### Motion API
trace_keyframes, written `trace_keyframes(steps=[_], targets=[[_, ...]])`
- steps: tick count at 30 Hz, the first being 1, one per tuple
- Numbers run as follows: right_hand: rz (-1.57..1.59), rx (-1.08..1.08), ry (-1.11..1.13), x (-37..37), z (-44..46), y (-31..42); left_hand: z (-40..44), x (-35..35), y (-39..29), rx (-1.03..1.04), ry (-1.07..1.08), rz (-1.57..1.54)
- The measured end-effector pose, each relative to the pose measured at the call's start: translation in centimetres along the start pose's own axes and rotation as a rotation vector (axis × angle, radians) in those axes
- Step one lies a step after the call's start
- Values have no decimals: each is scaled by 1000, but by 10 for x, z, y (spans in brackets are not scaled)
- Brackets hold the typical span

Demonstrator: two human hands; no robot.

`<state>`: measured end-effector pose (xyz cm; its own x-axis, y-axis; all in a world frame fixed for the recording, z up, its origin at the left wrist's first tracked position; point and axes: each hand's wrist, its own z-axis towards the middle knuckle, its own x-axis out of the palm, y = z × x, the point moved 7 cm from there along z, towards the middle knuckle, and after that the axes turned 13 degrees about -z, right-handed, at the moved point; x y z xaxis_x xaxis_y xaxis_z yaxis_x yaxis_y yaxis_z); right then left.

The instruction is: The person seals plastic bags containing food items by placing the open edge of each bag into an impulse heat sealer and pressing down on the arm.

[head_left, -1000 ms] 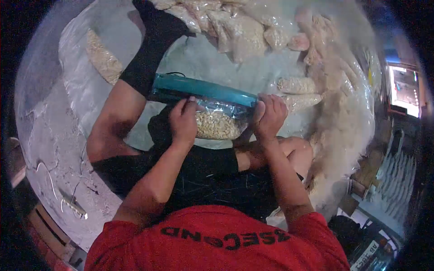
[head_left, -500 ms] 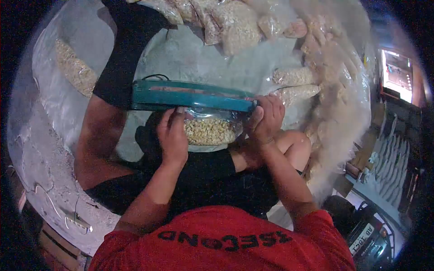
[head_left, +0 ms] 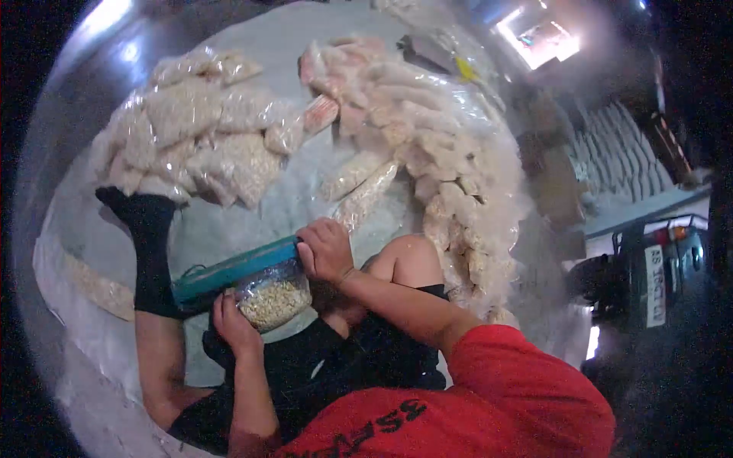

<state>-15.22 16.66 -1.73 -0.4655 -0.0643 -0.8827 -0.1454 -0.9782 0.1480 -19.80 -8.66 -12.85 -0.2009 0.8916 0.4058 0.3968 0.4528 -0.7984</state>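
Observation:
A long teal heat sealer (head_left: 229,272) lies across the person's lap area, tilted up toward the right. Against its near side rests a clear plastic bag (head_left: 275,299) of small pale pieces, its top edge meeting the sealer. My left hand (head_left: 237,327) is closed at the bag's left corner, fingers pinching the plastic just below the sealer. My right hand (head_left: 328,250) grips the sealer's right end, fingers over the top; its thumb is on the near side. The bag's mouth is hidden by the sealer.
Filled clear bags lie piled (head_left: 206,130) beyond the sealer, and a long row of bags (head_left: 458,191) curves down the right. One more bag (head_left: 99,288) lies at the left on the pale floor sheet (head_left: 229,221). A parked motorbike (head_left: 664,267) stands far right.
The view has turned to the right, so the sealer, bag and hands appear lower and further left. Both hands keep their places on the bag and the sealer.

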Motion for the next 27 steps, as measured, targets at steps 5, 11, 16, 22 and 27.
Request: trace_keyframes(steps=[5,11,16,22,27], targets=[[-7,-8,-27,-10,-1,4,0,5,-6,57,24,17],[-41,15,-101,-19,-5,8,13,-2,12,46,76,-41],[-132,-42,64,-2,-1,9,7,2,7,26,68,-78],[-58,-110,-25,-59,18,31,34,-26,29,134,62,94],[-86,-213,-22,-97,46,56,16,-3,9,44,71,6]])
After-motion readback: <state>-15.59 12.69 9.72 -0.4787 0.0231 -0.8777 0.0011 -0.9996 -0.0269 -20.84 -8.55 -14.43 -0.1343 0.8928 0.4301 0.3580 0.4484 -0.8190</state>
